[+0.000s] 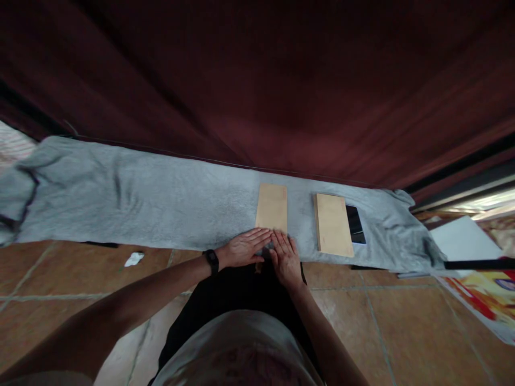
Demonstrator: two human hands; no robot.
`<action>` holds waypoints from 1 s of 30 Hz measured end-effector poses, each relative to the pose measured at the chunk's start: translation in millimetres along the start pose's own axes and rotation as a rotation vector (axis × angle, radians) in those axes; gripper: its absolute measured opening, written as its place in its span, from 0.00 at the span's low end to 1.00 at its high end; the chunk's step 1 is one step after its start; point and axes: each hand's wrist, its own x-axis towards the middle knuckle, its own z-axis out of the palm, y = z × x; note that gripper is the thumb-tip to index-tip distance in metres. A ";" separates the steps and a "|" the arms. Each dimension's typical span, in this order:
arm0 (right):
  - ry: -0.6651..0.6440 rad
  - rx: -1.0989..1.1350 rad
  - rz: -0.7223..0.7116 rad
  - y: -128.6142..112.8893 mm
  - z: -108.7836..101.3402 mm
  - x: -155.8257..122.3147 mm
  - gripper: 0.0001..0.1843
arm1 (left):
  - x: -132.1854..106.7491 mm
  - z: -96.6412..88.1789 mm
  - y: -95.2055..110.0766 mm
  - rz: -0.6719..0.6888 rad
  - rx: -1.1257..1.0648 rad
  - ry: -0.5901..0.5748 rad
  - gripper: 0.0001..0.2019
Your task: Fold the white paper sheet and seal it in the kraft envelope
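Observation:
A tan paper envelope (272, 206) lies flat on the grey cloth in front of me. My left hand (244, 247) rests with fingers stretched out across its near end, a dark band on the wrist. My right hand (286, 256) lies flat on the same end, fingers pointing away from me. The fingertips of both hands meet or nearly meet, and they hide the envelope's near edge. To the right sits a stack of similar envelopes (333, 224), apart from both hands.
A dark-screened phone (356, 224) lies partly beside the stack. The grey cloth (169, 198) covers a long narrow surface against a dark red curtain (257, 91). A crumpled white tissue (134, 259) is on the tiled floor (341, 316). A white board (464, 239) stands at right.

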 end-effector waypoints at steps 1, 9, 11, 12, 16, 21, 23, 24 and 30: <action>0.005 0.004 -0.001 -1.1 0.5 -0.1 0.28 | -0.3 0.3 -0.2 -0.003 0.004 0.000 0.38; 0.091 -0.064 0.154 14.9 -8.3 -0.2 0.24 | -27.9 -0.5 -4.3 -0.100 0.069 0.087 0.34; 0.099 -0.067 0.191 15.5 -10.6 2.9 0.22 | -35.2 1.5 -4.9 -0.131 0.090 0.145 0.34; 0.101 -0.064 0.211 14.7 -11.2 5.2 0.22 | -37.5 2.9 -5.1 -0.138 0.096 0.168 0.34; 0.114 -0.063 0.357 8.6 -9.3 20.4 0.19 | -39.3 8.4 -4.1 -0.142 0.113 0.221 0.33; 0.155 0.051 0.544 11.7 0.4 46.2 0.12 | -34.8 13.2 -3.3 -0.174 0.120 0.274 0.31; 0.233 0.238 0.583 18.9 5.4 53.2 0.09 | -31.6 14.5 -2.6 -0.202 0.120 0.291 0.28; 0.272 0.329 0.594 23.0 7.8 55.5 0.07 | -29.6 15.0 -1.9 -0.220 0.119 0.299 0.27; 0.337 0.630 0.593 33.1 21.3 57.6 0.11 | -13.6 17.8 8.7 -0.350 0.047 0.404 0.20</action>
